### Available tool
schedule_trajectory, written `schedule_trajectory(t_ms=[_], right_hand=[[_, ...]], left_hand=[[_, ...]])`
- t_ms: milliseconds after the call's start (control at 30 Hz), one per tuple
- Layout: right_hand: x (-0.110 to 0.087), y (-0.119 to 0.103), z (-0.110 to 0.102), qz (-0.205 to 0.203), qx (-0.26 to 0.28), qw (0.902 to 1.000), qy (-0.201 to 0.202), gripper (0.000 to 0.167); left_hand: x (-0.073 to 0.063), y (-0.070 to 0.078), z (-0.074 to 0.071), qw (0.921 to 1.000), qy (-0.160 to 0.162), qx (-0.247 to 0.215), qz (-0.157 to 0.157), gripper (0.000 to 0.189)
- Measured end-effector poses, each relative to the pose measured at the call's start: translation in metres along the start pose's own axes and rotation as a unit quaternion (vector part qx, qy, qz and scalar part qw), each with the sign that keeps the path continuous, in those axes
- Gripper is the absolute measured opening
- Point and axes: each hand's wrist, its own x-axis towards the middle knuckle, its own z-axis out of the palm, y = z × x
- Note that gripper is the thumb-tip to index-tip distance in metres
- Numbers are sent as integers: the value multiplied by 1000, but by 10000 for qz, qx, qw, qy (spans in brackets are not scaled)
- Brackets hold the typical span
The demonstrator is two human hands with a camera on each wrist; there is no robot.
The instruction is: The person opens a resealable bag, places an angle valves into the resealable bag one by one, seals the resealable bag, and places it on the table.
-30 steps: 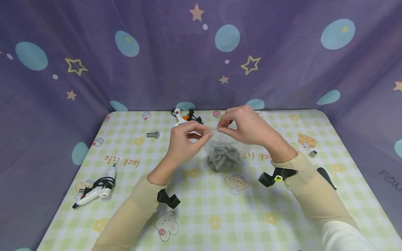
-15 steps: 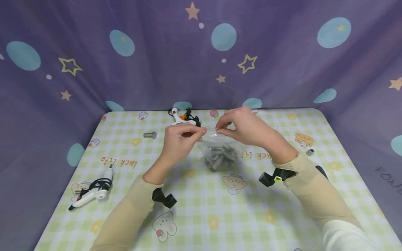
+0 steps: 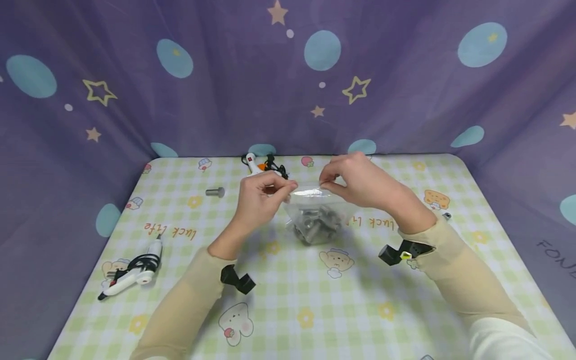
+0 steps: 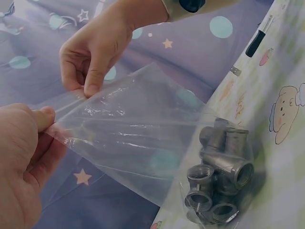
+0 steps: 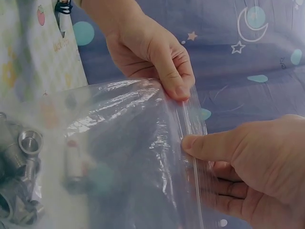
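A clear zip-top plastic bag point(image 4: 138, 124) stands on the table, its upper part pulled up by both hands. Grey threaded metal pipe fittings point(image 4: 221, 167) lie heaped in its bottom. My left hand point(image 3: 262, 200) pinches the bag's top edge at the left corner between thumb and fingers. Further right along the same edge, my right hand point(image 3: 360, 181) pinches the plastic, thumb on the near face. In the right wrist view the zip strip point(image 5: 193, 162) runs between the two hands.
A white glue gun point(image 3: 135, 272) with a wrapped black cord lies at the left. Another white tool point(image 3: 252, 164) with black cord is at the back. A bolt point(image 3: 215, 192) lies back left, a small metal fitting point(image 3: 446, 216) at right. A purple curtain point(image 3: 243, 90) hangs behind the table.
My right hand has slid a little to the right along the bag's top edge, leaving a wider stretch of plastic between the hands. My left hand has shifted slightly left, still pinching its corner.
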Motion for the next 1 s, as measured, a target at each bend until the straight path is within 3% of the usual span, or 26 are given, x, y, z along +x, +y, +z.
schedule_trajectory(t_ms=[367, 833, 1000], right_hand=[[-6, 11, -5, 30, -216, 9996, -174, 8], [-23, 19, -9, 367, -288, 9987, -203, 9], [-25, 23, -12, 185, -323, 9993, -50, 10]], left_hand=[[0, -4, -3, 9997, 146, -149, -85, 7], [-2, -6, 1, 9992, 86, -342, -202, 8], [1, -6, 4, 9993, -46, -286, -247, 9]])
